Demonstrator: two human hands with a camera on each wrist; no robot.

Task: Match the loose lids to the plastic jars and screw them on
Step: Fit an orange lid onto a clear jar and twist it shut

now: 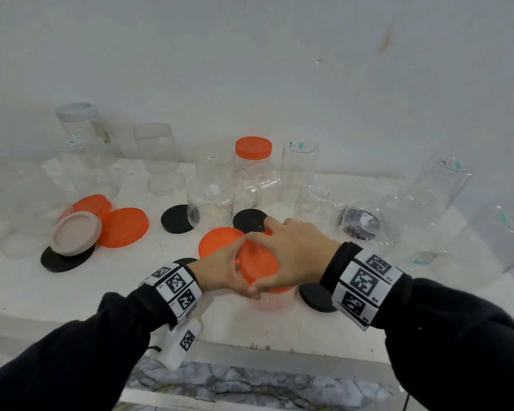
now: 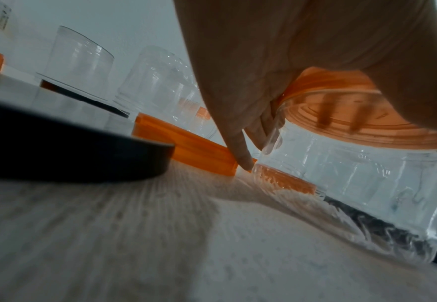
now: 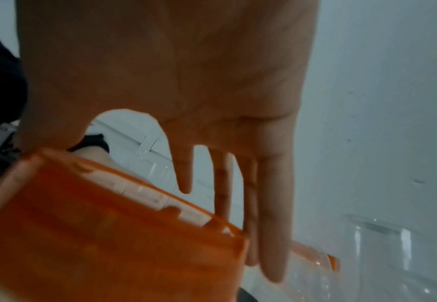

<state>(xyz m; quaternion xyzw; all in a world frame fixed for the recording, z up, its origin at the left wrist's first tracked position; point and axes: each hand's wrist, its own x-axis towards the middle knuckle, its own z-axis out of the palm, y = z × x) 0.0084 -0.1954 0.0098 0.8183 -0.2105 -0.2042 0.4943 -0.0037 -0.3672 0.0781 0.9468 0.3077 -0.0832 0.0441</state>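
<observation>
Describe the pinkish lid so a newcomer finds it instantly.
Start at the left end of the white table, where orange lids cluster. The pinkish lid lies there upside down, resting on a black lid. It is the only pale beige-pink one.

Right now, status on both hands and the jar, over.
Left hand steadying the clear jar. Right hand gripping the orange lid on its mouth; seating unclear. Loose orange lid and black lid crowd the jar.
</observation>
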